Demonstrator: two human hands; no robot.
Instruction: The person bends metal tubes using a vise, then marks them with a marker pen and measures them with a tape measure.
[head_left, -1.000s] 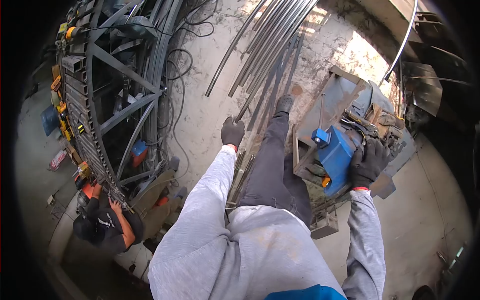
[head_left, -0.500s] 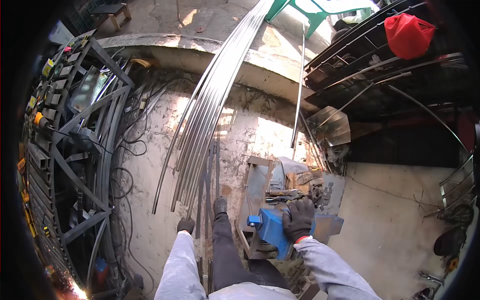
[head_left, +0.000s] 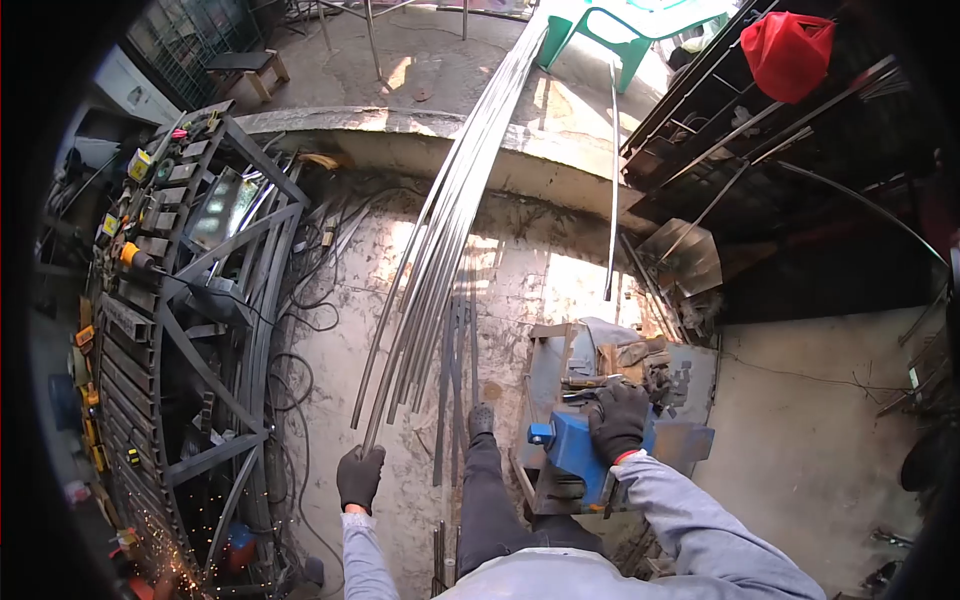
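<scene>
In a dark glove, my left hand [head_left: 360,478] is closed around the lower end of a thin metal tube [head_left: 373,425]. That tube belongs to a long bundle of shiny metal tubes [head_left: 450,215] slanting up and away from me. My right hand [head_left: 618,420], gloved too, rests on top of a blue bench vise [head_left: 570,450], fingers stretched forward over it. The vise sits on a metal workbench [head_left: 690,385]. Rags or worn gloves [head_left: 640,358] and small tools lie just beyond my right hand.
On the left stands a metal rack [head_left: 215,262] with tools, including a yellow-headed power tool [head_left: 130,255]. Sparks [head_left: 165,560] fly at lower left. Cables [head_left: 295,385] lie on the floor. A concrete step [head_left: 400,140], a green plastic chair [head_left: 625,45] and a red bag [head_left: 787,55] are farther off.
My left hand has risen a little, lifting the tube's end apart from the bundle. My view has shifted left. My right hand stays on the vise. Sparks at lower left have spread.
</scene>
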